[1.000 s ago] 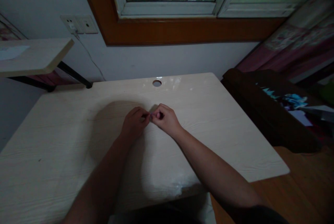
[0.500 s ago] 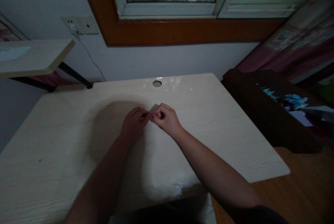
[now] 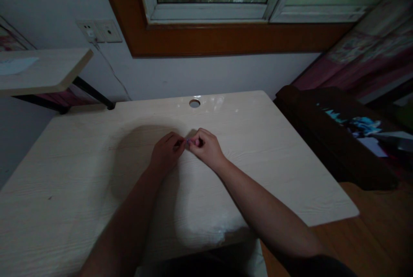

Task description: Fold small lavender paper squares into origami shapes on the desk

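Note:
Both hands meet over the middle of the pale wood-grain table (image 3: 258,139), fingertips nearly touching. Between them is a tiny bluish-purple object (image 3: 187,140), too small and dark to name. My left hand (image 3: 166,150) is closed in a pinch at the object's left side. From the right, my right hand (image 3: 206,146) pinches it between thumb and forefinger, the other fingers curled in. The fingertips hide most of the object.
A round cable hole (image 3: 194,103) lies near the table's back edge. At the left a raised shelf (image 3: 48,70) stands on black legs (image 3: 93,92). A dark brown piece of furniture (image 3: 309,135) with blue items and papers stands to the right. A window (image 3: 209,10) is behind.

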Tool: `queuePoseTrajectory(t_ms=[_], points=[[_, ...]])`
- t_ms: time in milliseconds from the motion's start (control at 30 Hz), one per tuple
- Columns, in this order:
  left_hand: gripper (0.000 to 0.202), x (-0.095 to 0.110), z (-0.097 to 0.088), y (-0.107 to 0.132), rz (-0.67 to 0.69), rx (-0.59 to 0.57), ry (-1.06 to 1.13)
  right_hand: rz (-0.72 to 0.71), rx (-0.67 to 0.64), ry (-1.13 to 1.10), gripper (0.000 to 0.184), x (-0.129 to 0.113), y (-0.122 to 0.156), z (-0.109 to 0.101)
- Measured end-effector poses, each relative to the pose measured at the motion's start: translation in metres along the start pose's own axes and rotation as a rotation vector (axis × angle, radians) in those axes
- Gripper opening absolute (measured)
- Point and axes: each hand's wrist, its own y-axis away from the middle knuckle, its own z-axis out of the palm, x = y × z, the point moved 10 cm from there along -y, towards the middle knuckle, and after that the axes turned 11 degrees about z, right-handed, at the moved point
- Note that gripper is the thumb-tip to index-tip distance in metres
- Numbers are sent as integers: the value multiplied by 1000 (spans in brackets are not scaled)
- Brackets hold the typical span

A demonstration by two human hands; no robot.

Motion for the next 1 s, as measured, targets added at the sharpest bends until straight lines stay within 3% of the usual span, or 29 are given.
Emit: queuePoseTrajectory(t_ms=[467,1000], points=[[8,-5,2,1,-48,1,20,64,21,-50,15,5,-1,-2],[9,-7,-3,0,-67,23,35,282,14,-246,20,30,-4,-2]])
